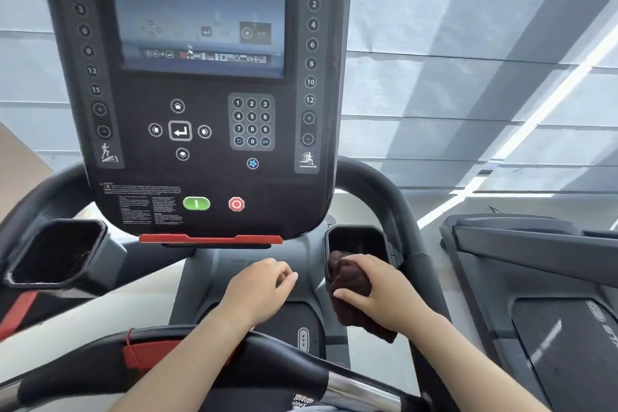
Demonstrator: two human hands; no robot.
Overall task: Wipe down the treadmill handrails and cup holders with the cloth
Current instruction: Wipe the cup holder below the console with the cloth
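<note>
Right grip [371,288] closed around brown cloth [347,281], pressing at near rim of right cup holder [359,237], just ahead; left grip [264,288] empty, loosely curled.

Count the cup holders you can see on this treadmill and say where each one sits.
2. The left cup holder sits below the console's left corner; the right cup holder below its right corner, where the right hand presses the cloth.

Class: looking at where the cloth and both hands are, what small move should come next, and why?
Probably push the cloth down into the right cup holder and swirl it: the right hand holds it bunched at the holder's near rim, not yet inside. The left hand is empty.
</note>
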